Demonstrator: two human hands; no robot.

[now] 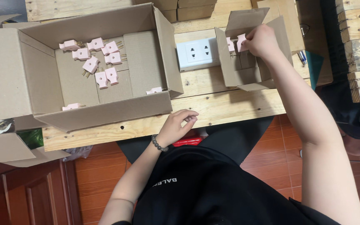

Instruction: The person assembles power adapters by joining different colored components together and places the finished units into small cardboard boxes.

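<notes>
The right hand [262,41] pinches a pale pink plastic plug [241,43] inside the small open cardboard box [246,75]; the left hand [178,125], loosely curled and empty, rests on the wooden table's near edge [213,110].

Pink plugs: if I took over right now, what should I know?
Right hand holds a pink plug over the small box, beside another pink plug already standing inside.
Left hand rests loosely curled on the wooden bench, holding nothing I can see.
Done: at least one plug in the small box.
Left: about ten loose plugs in the big box. A white socket plate lies between the boxes.
</notes>
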